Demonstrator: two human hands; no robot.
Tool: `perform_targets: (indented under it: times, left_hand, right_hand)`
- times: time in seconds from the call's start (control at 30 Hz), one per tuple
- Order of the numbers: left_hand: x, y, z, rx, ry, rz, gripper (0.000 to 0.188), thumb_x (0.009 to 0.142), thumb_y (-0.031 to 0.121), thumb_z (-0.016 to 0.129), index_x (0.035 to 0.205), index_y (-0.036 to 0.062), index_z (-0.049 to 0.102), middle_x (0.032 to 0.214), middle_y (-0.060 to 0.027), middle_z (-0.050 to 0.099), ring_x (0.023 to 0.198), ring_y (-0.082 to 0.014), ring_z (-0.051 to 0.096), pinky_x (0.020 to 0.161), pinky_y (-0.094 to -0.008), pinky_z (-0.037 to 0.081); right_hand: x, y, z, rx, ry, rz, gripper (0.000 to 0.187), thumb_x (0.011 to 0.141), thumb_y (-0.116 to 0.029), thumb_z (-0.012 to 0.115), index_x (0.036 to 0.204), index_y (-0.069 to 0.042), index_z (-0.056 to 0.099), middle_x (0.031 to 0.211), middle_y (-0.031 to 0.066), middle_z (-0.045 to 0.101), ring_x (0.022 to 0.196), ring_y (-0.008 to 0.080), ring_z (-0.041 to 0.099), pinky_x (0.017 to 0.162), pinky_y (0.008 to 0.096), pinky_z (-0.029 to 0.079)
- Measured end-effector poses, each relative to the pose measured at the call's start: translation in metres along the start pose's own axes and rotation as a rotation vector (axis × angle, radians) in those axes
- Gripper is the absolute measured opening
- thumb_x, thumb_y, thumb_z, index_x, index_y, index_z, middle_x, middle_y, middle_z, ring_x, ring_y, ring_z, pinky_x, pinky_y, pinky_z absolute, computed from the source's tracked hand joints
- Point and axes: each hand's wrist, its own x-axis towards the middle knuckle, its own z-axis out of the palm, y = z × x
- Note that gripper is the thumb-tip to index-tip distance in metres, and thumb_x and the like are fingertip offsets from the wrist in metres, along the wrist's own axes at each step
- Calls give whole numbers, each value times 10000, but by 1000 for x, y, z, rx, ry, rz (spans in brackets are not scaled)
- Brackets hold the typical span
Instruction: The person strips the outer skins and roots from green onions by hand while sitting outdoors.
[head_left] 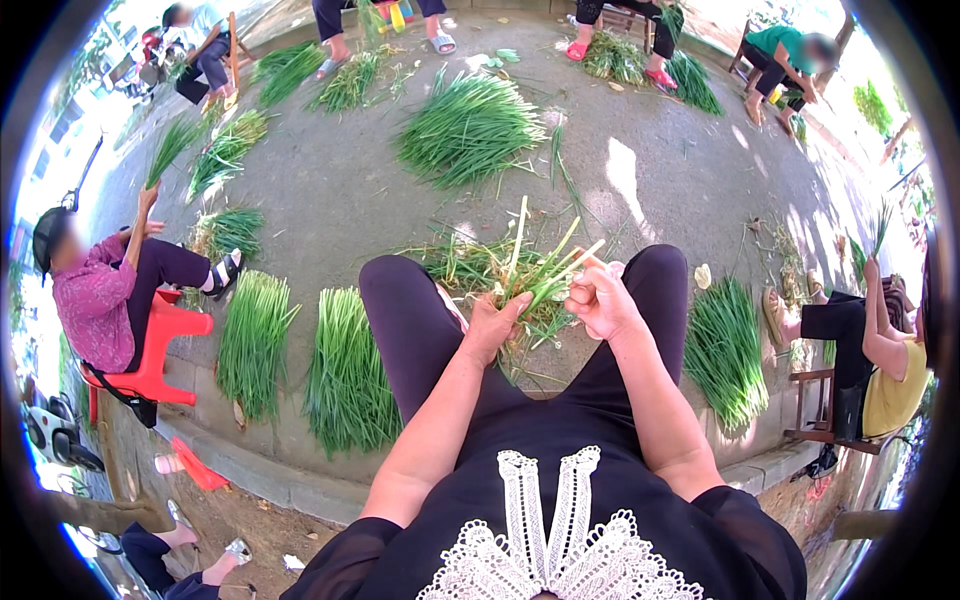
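Between my knees, my left hand point(495, 328) is closed around a small bunch of chives point(550, 275), whose pale stem ends fan up and to the right. Just right of the stems is my right hand point(597, 300), its fingers curled tightly together; what they pinch, if anything, is hidden. Below both hands, a loose heap of chive trimmings point(450, 265) lies on the ground, partly covered by the hands and the bunch.
A large chive pile point(470, 130) lies ahead. Chive rows point(345, 370) lie left of my legs, and another chive pile point(725, 350) lies right. People sit around sorting chives, one on a red stool point(165, 345). A low curb point(270, 475) runs behind.
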Motion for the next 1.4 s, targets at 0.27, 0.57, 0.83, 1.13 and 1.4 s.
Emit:
perform_targets:
  times: [0.27,0.57,0.83,1.13,1.4]
  left_hand:
    - [1,-3,-2,11,-10,39,142,801,167,652,849,44,600,635,29,525,460,-46,407,382,-207,289]
    - [-1,0,-2,62,-4,55,185,807,146,649,932,13,620,722,28,578,547,-33,437,455,-207,334]
    - [-3,1,0,55,-5,56,175,806,154,653,912,18,618,685,27,561,518,-35,416,442,-212,319]
    - [5,-6,-7,30,47,40,213,794,227,667,834,36,583,588,11,514,413,-55,389,376,-221,297]
    - [10,-9,-12,-82,157,30,250,798,184,663,956,19,560,732,-19,564,436,-61,389,368,-198,310]
  right_hand:
    - [-2,-1,-3,51,-32,30,220,739,34,454,900,-115,464,584,-52,306,445,63,254,446,234,254]
    - [-6,-7,-1,46,11,-34,325,728,23,473,1037,-77,483,596,-50,311,456,66,277,445,233,262]
    - [-3,-7,-11,127,-12,-110,396,727,5,454,1114,-56,510,611,-38,377,441,56,307,412,211,270]
    - [-8,-45,-34,293,-142,-237,370,744,-3,465,1103,-58,535,673,20,543,436,57,300,430,215,281]
    - [-44,-110,-49,381,-41,-650,290,780,-20,459,1065,2,507,703,30,531,481,58,337,438,198,295]
